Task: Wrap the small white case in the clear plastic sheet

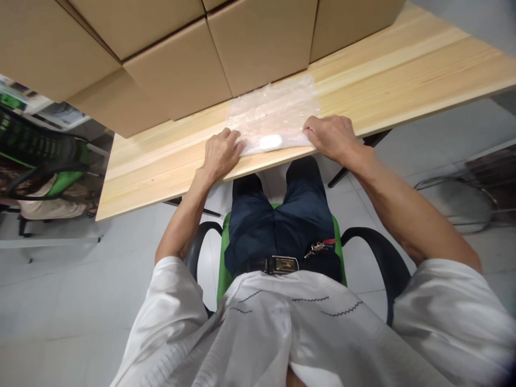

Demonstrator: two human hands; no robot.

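Observation:
A clear, wrinkled plastic sheet [278,110], possibly bubble wrap, lies flat on the wooden table near its front edge. At its near edge, around the middle, shows a small white rounded object [271,142]. Whether that object is on the sheet or wrapped in it, I cannot tell. My left hand [224,152] is closed on the sheet's near left corner, fingers curled with the thumb toward the plastic. The near right corner is gripped by my right hand [329,135], its fingers bent in a pinch. Both fingertips are partly hidden.
Large brown cardboard boxes [262,43] stand stacked along the back of the wooden table [403,75]. I sit close on a green chair with black armrests [374,258]. To the left are another chair [40,145] and part of a seated person. A round stool [459,201] stands at right.

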